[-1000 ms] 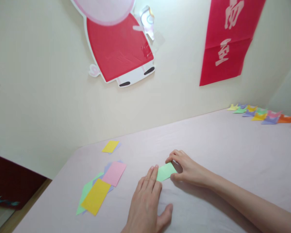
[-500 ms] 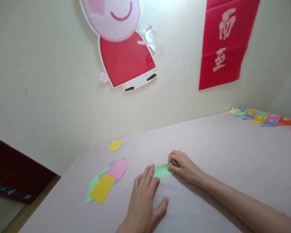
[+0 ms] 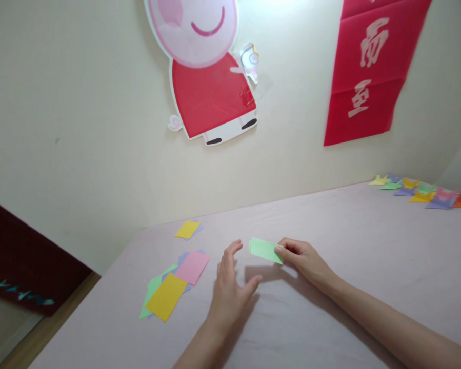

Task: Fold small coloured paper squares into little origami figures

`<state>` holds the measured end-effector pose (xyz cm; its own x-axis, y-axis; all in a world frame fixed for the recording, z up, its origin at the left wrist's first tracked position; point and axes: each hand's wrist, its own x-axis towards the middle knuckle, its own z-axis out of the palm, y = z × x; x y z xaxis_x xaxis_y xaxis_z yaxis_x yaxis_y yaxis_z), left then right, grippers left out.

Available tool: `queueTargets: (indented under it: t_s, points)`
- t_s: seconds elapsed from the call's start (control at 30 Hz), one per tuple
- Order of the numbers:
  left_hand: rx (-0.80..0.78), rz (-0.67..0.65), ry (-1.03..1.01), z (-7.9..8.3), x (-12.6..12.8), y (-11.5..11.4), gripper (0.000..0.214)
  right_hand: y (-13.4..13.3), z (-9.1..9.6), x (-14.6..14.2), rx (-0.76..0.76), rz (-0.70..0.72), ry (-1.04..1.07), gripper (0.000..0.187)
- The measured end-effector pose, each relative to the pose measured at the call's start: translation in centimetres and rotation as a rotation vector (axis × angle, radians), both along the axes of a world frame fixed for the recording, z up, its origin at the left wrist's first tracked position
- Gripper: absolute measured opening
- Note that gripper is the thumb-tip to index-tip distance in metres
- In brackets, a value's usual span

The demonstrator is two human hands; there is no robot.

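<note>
A folded piece of green paper (image 3: 264, 249) is pinched at its right end by my right hand (image 3: 300, 259), thumb on top. It is held up off the table, and its shadow falls just below. At its left end a second layer shows slightly offset. My left hand (image 3: 230, 284) is raised to the left of the paper, thumb and fingers apart, touching nothing. Left of that hand lie overlapping loose sheets, with a yellow sheet (image 3: 166, 297) and a pink sheet (image 3: 194, 266) on top and green and purple ones beneath.
Another yellow sheet (image 3: 186, 229) lies over a purple one near the wall. Several folded paper shapes (image 3: 422, 195) stand in rows at the table's far right. The pale table cover (image 3: 330, 225) meets the wall, which bears a pig cutout (image 3: 215, 97) and a red banner (image 3: 368, 87).
My right hand has lifted the green paper off the table. My left hand has let go of its left edge and risen with spread fingers. The view has shifted slightly left.
</note>
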<state>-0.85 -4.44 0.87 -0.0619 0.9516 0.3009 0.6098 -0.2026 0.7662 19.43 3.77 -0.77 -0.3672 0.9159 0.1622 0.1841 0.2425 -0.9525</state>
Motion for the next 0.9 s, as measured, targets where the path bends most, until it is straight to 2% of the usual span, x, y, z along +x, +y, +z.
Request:
queueTargets:
  t_s: [0.07, 0.13, 0.3, 0.4, 0.5, 0.6, 0.73, 0.8, 0.9]
  points:
    - [0.029, -0.070, -0.129, 0.3, 0.9, 1.8, 0.058, 0.0, 0.2, 0.1, -0.024, -0.015, 0.039, 0.041]
    - [0.056, -0.132, -0.208, 0.4, 1.5, 3.3, 0.045, 0.1, 0.2, 0.2, -0.037, -0.034, 0.067, 0.043]
    - [0.093, -0.250, -0.272, -0.1, 1.7, 4.7, 0.009, 0.4, 0.2, 0.2, -0.047, -0.063, 0.114, 0.043]
    - [0.033, -0.320, -0.360, -0.7, 1.4, 4.9, 0.012, 0.6, 0.2, 0.1, -0.048, -0.037, 0.193, 0.040]
    - [-0.153, -0.406, -0.573, -1.1, 1.2, 5.1, 0.020, 0.7, 0.2, 0.0, -0.070, 0.025, 0.279, 0.035]
    - [-0.318, -0.348, -0.826, -1.2, 1.1, 5.2, 0.027, 0.6, 0.2, -0.1, -0.150, 0.131, 0.360, 0.030]
    - [-0.332, -0.254, -0.973, -1.3, 1.1, 5.1, 0.032, 0.4, -0.1, -0.3, -0.189, 0.232, 0.391, 0.028]
    - [-0.334, -0.241, -0.994, -1.3, 1.2, 5.1, 0.034, 0.2, -0.3, -0.4, -0.170, 0.217, 0.385, 0.025]
    - [-0.341, -0.246, -1.007, -1.4, 1.4, 5.0, 0.034, 0.0, -0.6, -0.3, -0.083, 0.125, 0.353, 0.043]
